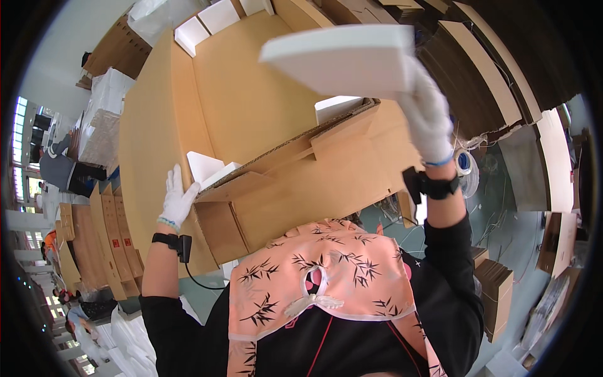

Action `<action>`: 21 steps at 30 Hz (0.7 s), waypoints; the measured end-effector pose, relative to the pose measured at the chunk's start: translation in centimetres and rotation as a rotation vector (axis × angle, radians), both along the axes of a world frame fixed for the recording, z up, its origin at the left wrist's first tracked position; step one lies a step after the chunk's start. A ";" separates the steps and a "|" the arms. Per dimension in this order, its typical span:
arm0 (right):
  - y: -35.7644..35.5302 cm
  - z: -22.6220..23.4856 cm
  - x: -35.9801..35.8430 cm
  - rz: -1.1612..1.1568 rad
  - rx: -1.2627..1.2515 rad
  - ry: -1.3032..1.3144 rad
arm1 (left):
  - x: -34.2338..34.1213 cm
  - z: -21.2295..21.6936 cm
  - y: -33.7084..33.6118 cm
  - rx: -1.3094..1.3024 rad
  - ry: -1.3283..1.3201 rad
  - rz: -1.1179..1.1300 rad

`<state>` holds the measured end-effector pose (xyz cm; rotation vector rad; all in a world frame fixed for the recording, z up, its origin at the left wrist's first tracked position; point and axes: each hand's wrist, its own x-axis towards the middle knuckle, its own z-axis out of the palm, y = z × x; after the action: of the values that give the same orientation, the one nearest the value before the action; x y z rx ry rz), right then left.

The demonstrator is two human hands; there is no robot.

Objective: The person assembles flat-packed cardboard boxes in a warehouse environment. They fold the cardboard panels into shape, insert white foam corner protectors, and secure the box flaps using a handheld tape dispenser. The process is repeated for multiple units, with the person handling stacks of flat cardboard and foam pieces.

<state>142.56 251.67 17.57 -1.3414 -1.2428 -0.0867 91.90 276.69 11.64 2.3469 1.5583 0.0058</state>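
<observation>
My right hand (427, 116), in a white glove, is raised over the right side of a large open carton (251, 81). It grips one end of a flat white foam board (342, 60), which is slightly blurred. My left hand (179, 196), also gloved, lies on the carton's near left corner with fingers stretched and thumb apart. Its thumb is close to a white foam corner piece (207, 168) set inside that corner. Another foam piece (338, 108) sits at the near right corner, and white foam blocks (218, 16) line the far end. The carton's near flaps are folded outward.
Stacked flat cardboard (477, 69) stands at the right, with a tape roll (463, 162) and loose straps on the floor near it. More cartons (103, 232) stand at the left. A co-worker (66, 164) is at the far left beside a wrapped white stack (103, 116).
</observation>
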 end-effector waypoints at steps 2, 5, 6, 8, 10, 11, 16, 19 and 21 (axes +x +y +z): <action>6.5 2.4 -4.1 0.124 -0.176 -0.434 | 0.4 -0.4 -0.2 0.008 0.009 0.030; 11.7 -0.4 -6.8 0.197 -0.388 -0.804 | 1.8 -0.1 0.1 0.026 -0.006 0.011; 12.4 -1.2 -7.3 0.235 -0.475 -0.884 | 2.0 -0.2 0.1 0.033 -0.019 0.001; 12.9 -2.8 -8.6 0.286 -0.606 -0.968 | 2.1 -0.8 -0.1 0.043 -0.033 0.003; 12.6 -4.3 -9.1 0.311 -0.690 -0.975 | 2.1 -1.1 -0.1 0.051 -0.036 0.006; 12.5 -4.8 -8.7 0.372 -0.644 -1.011 | 2.0 -1.3 -0.2 0.051 -0.038 0.006; 12.7 -3.8 -7.3 0.367 -0.508 -0.837 | 1.7 -1.9 -0.1 0.047 -0.052 0.005; 12.9 -4.2 -5.1 0.175 -0.524 -0.880 | 2.1 -2.1 -0.2 0.049 -0.050 0.008; 13.1 -6.0 -2.6 0.080 -0.628 -0.999 | 2.0 -2.0 0.0 0.064 -0.046 -0.001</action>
<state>139.96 264.81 11.57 -1.8655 -2.2911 -0.3654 93.87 276.69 9.67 2.3791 1.5567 0.1096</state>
